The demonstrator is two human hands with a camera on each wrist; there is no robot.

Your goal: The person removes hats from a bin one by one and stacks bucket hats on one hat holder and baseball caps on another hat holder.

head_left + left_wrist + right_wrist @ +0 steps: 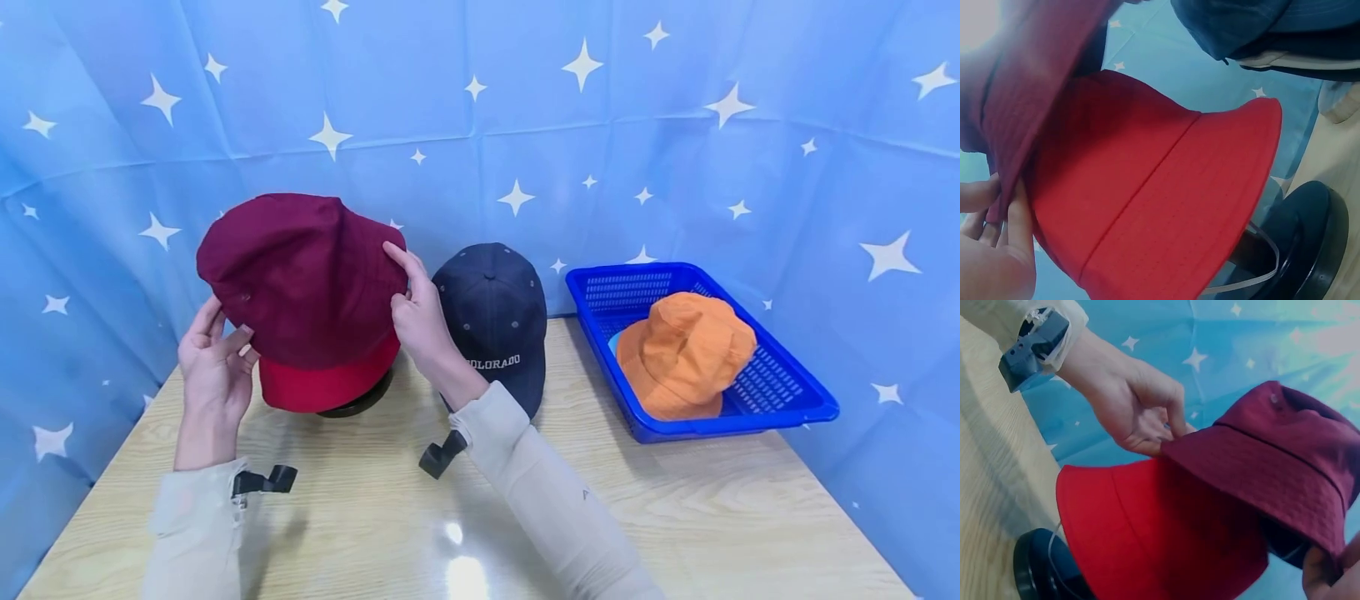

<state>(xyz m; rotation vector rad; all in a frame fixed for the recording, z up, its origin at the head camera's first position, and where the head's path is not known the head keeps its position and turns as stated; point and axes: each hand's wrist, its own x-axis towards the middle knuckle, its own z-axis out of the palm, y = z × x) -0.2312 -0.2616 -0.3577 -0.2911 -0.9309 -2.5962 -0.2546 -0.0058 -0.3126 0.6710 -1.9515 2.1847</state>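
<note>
Both hands hold a maroon bucket hat (pixel 292 275) by its brim, tilted over a red bucket hat (pixel 330 379). My left hand (pixel 213 367) pinches the brim at the left, fingers and thumb on either side of it, as the left wrist view shows. At the right, my right hand (pixel 427 321) grips the opposite brim edge; in the right wrist view this hand (pixel 1335 575) is partly cut off. The red hat sits on a stand with a round black base (pixel 1310 244). The maroon hat covers the red hat's upper part.
A dark navy cap (pixel 491 308) lettered COLORADO stands behind my right forearm. To the right, a blue plastic basket (pixel 787 400) holds an orange bucket hat (pixel 682 354), with a light blue edge beside it. A starry blue curtain (pixel 450 50) backs the wooden table (pixel 360 500).
</note>
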